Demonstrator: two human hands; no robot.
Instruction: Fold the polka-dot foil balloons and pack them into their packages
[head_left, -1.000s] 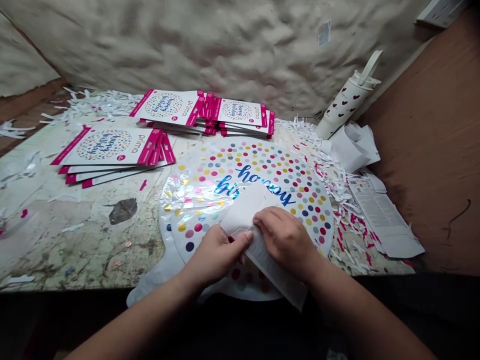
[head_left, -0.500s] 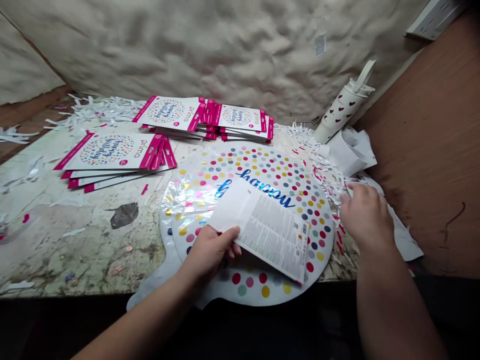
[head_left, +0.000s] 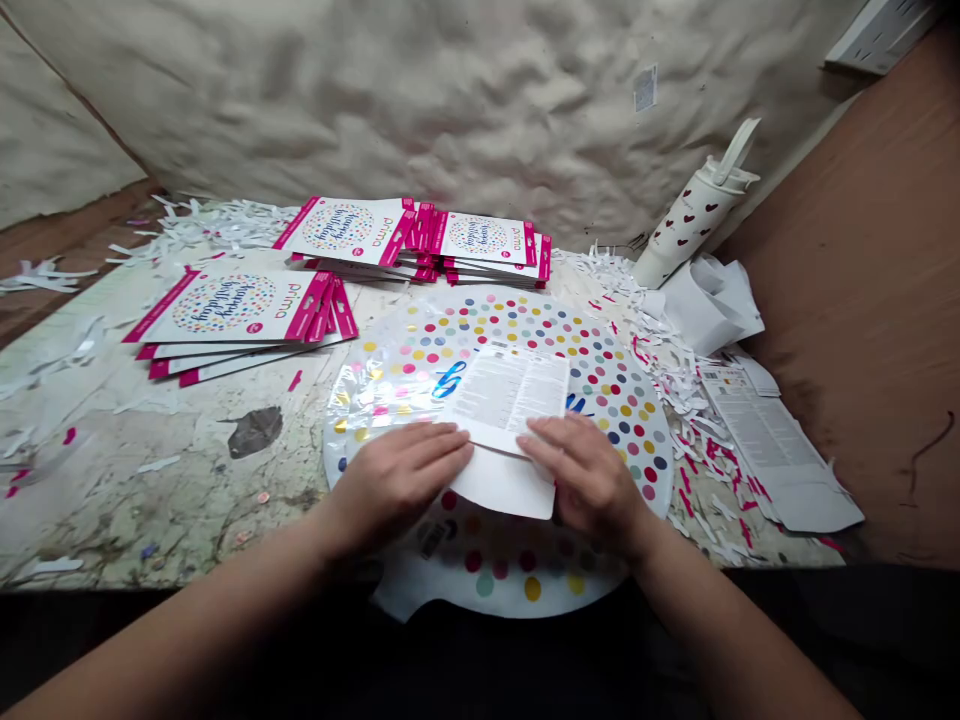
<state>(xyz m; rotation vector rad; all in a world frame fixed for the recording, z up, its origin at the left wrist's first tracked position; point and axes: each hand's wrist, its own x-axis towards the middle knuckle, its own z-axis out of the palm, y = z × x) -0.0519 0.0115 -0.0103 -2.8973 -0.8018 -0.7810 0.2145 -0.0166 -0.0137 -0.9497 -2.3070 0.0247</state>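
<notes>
Head view, one item on the bench: folded paper sheet point(head_left: 506, 430), text-printed flap over a plain white flap, lying on a foil balloon point(head_left: 626, 420) printed with coloured dots and blue lettering. Left hand point(head_left: 397, 485): palm down, fingers extended and unclenched, fingertips at the sheet's left edge. Right hand point(head_left: 589, 480): palm down, fingers flat and released, lying on the sheet's lower right part. Neither hand grasps it.

Also present: two rear stacks of pink-edged "happy birthday" packs point(head_left: 345, 230) and one stack to the left point(head_left: 225, 310), all beyond or beside the balloon; shredded paper strips point(head_left: 660, 350) along its far right side; heart-print bottle point(head_left: 694, 225), lying tilted against the wall point(head_left: 450, 100); printed leaflet point(head_left: 772, 450) at right, on the stained bench point(head_left: 150, 500).
</notes>
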